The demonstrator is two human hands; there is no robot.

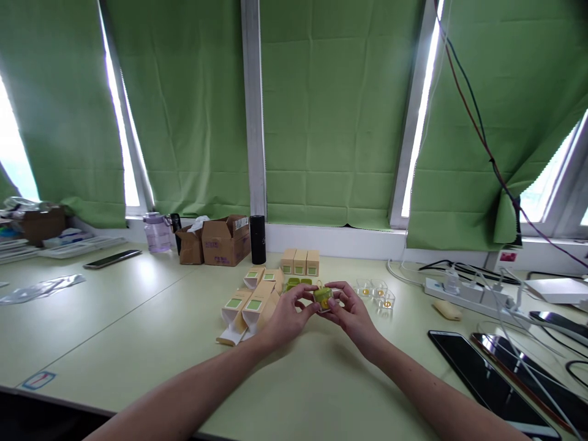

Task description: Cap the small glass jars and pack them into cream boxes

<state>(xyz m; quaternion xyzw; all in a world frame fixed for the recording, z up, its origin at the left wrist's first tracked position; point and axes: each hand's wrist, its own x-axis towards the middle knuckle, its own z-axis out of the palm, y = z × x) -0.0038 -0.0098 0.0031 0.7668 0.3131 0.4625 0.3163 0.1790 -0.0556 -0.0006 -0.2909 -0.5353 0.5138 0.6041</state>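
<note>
A small clear cup with a green lid (323, 296) and something yellow inside is held up over the table between my hands. My left hand (290, 311) grips its left side with bent fingers. On the other side, the fingers and thumb of my right hand (351, 313) close around it. Behind my left hand are more green lids (294, 282), partly covered by the fingers. Several clear cups (386, 302) with yellow bits in them stand right of my right hand. Several small tan boxes with open flaps (257, 306) lie beside my left wrist.
Three closed tan boxes (300, 262) stand farther back. A black cylinder (258, 239), brown cartons (225, 241) and a purple bottle (157, 233) line the wall. At right are a power strip (478, 300), cables and tablets (482, 373). A phone (113, 259) lies left.
</note>
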